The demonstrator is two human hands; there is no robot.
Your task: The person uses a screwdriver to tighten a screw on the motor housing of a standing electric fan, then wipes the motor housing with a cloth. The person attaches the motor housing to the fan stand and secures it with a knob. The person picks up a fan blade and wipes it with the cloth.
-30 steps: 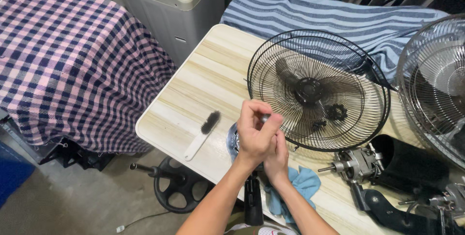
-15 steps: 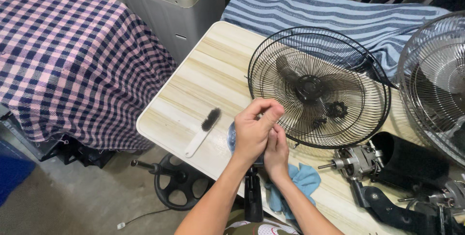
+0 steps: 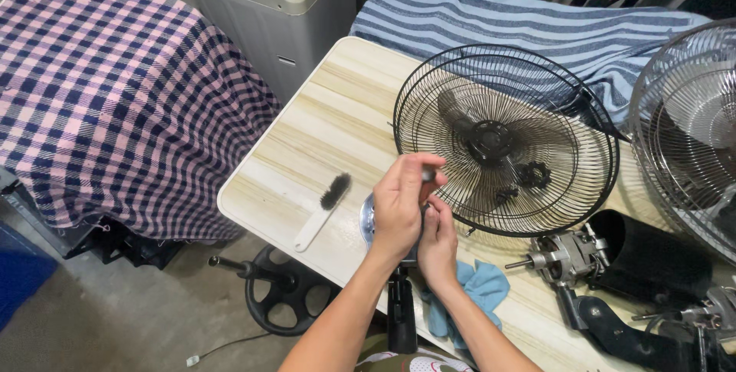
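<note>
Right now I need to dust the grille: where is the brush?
In the head view the brush lies on the table near its front edge, left of both hands, apart from the left hand.

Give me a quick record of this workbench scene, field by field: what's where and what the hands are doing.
Surface: pale wooden table
Left hand: raised over the table's near edge, fingers curled around a small part I cannot make out
Right hand: just beneath the left, touching it
Beside the hands: white-handled brush lying flat; blue cloth
Behind them: black fan guard with blades inside
Right side: bare fan motor; second, silver fan guard
Backdrop: checked cloth; striped cloth
</note>
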